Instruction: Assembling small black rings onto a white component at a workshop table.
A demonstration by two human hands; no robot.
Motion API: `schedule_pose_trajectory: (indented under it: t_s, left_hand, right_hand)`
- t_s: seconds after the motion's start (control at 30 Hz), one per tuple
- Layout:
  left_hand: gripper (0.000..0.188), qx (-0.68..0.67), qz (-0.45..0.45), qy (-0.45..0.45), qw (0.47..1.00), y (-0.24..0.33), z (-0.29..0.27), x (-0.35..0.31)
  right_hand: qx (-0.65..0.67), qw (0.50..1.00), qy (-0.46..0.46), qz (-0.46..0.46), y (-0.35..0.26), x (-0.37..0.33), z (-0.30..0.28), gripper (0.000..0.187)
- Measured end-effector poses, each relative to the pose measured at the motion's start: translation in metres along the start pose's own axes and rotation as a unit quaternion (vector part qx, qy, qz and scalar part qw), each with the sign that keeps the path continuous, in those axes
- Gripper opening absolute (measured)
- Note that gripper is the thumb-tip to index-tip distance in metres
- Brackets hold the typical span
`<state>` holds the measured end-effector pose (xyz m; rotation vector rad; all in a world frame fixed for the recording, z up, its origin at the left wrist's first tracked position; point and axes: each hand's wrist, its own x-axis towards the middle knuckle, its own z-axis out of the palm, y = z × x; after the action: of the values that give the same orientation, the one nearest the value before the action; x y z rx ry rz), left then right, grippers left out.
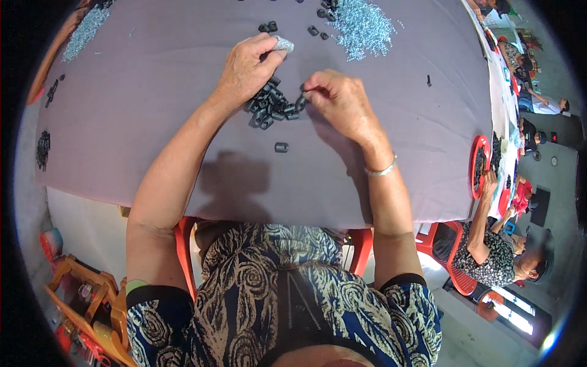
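My left hand [244, 70] is closed, its thumb and fingers curled together above a pile of black parts. A silvery grey speckled piece [283, 44] shows at its fingertips; whether it is held or wrapped round a finger I cannot tell. At the pile's right edge my right hand [345, 104], with a bangle on its wrist, pinches a small black cylindrical part [301, 102]. The pile of short black cylindrical parts [269, 107] lies between both hands. One loose black cylinder [281, 147] rests on the cloth nearer to me.
Beyond my hands a heap of small shiny bluish screw-like pieces [364, 27] lies on the grey tablecloth [416, 147], with loose black parts [313, 30] beside it. Another shiny heap [87, 32] is far left. A red tray [479, 168] stands at the right edge, near a seated co-worker [489, 254].
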<state>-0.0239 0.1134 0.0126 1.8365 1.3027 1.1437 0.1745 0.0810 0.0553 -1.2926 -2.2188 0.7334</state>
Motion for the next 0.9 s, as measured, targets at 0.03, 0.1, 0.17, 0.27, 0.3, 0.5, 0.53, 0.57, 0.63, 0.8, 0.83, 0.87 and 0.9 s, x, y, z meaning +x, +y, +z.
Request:
schedule_pose_trajectory:
  t_s: [0.03,0.1,0.17,0.27,0.3,0.5,0.53,0.57,0.63,0.8,0.83,0.87,0.9]
  left_hand:
    - [0.017,-0.003,0.004,0.002,1.000,0.002,0.000,0.000]
    - [0.016,-0.001,0.031,0.004,1.000,0.004,0.000,0.002]
    - [0.016,-0.013,0.032,0.006,0.999,0.003,-0.001,0.004]
    - [0.016,-0.005,0.036,0.002,0.999,0.001,-0.003,0.005]
    - [0.016,-0.005,0.037,0.007,0.999,0.000,-0.004,0.006]
    - [0.015,0.030,0.044,-0.001,0.999,-0.001,0.000,0.007]
    - [0.015,0.032,0.042,0.002,0.999,-0.002,-0.001,0.007]
    - [0.014,0.039,0.051,0.001,0.998,-0.003,-0.001,0.008]
    - [0.014,0.045,0.060,0.000,0.997,-0.003,-0.002,0.008]
    - [0.012,0.038,0.050,-0.007,0.998,-0.005,-0.002,0.008]
    - [0.012,0.036,0.050,-0.004,0.998,-0.003,-0.002,0.009]
    - [0.013,0.022,0.062,0.012,0.998,-0.002,-0.002,0.008]
    - [0.017,0.008,0.074,0.029,0.997,-0.001,-0.002,0.007]
  right_hand:
    - [0.017,1.000,-0.005,0.008,-0.003,-0.001,0.003,0.009]
    - [-0.010,1.000,-0.006,-0.016,-0.007,0.000,0.010,0.010]
    - [0.009,0.999,-0.028,-0.040,-0.013,0.004,0.013,0.009]
    - [0.044,0.999,0.028,0.015,-0.005,0.013,0.001,0.008]
    - [0.071,0.991,0.093,0.064,0.003,0.017,-0.006,0.008]
    - [-0.105,0.969,0.211,0.067,0.076,0.042,-0.040,0.016]
    - [-0.101,0.974,0.196,0.057,0.074,0.044,-0.038,0.018]
    - [-0.098,0.978,0.180,0.048,0.072,0.046,-0.036,0.020]
    - [-0.116,0.976,0.178,0.047,0.070,0.048,-0.034,0.021]
    - [-0.116,0.978,0.167,0.047,0.063,0.030,-0.028,0.021]
    - [-0.118,0.978,0.165,0.045,0.057,0.024,-0.028,0.021]
    - [-0.101,0.981,0.159,0.054,0.051,0.017,-0.026,0.020]
    - [-0.084,0.983,0.152,0.063,0.046,0.010,-0.023,0.019]
